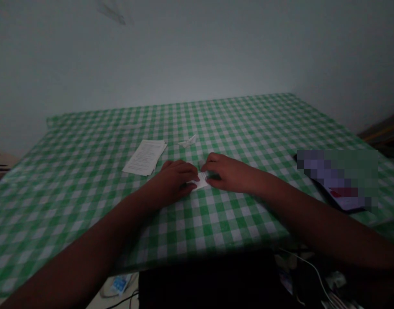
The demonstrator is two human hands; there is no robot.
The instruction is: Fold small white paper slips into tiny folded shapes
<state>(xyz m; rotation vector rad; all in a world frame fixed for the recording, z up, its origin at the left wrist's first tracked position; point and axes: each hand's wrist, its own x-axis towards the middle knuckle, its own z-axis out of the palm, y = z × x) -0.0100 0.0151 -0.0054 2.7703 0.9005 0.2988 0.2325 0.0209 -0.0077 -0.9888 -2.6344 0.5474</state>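
Slip (202, 182) attended from both ends

Position: the slip lies on the checked cloth (248, 124), toward the near edge and directly before the person. Faint print appears on its far part.

Left hand (178, 177): at the slip's left end, fingers bent and held close together, thumb set nearer the person with a narrow gap to the forefinger. Right hand (224, 172): at the right end, fingers curled, thumb reaching onto the paper, forefinger toward the far edge. Whether either hand pinches the slip or merely presses it down, I cannot tell; the fingers hide the edges.

Surroundings: beyond the left hand lies a stack of printed sheets (144, 158), slightly fanned. Just right of it, apart, rests a folded piece (188, 141) of pale paper. A dark-edged device (346, 202), partly obscured, lies well to the right.

Assessment: the step in hand appears to be lining up or creasing the slip. The next move, in my judgement, calls for one hand to steady the paper while the other presses evenly along it. Light is poor.
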